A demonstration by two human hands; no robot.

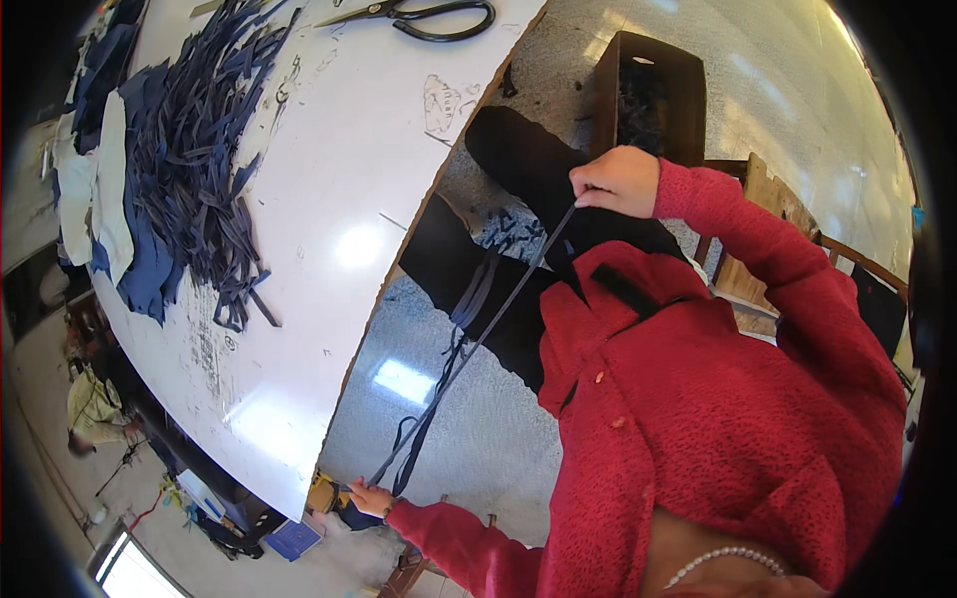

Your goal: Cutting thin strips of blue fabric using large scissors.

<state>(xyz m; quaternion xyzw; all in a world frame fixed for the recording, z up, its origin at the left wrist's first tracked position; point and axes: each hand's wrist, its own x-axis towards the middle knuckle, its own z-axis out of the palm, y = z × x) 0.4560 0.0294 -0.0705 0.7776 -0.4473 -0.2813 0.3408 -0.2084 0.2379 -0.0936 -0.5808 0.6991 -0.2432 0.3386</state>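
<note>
A long, thin dark grey fabric strip [495, 317] is stretched taut at a slant across my lap, between my two hands. My right hand [618, 181], above my knee, is closed in a pinch on the strip's upper end. Lower down, by the near corner of the white table, my left hand [370, 497] is closed round the other end. More dark strips [477, 291] lie across my left thigh and dangle toward the floor beside the stretched one. A short black piece [626, 291] rests on my red coat.
On the white table [329, 209] lie a heap of dark blue-grey strips [199, 140], a pale cloth piece [112, 189] and black-handled scissors [377, 10]. A brown box [688, 100] with dark bits stands on the floor. Scraps [513, 231] litter the floor. Another person [95, 409] is beyond the table.
</note>
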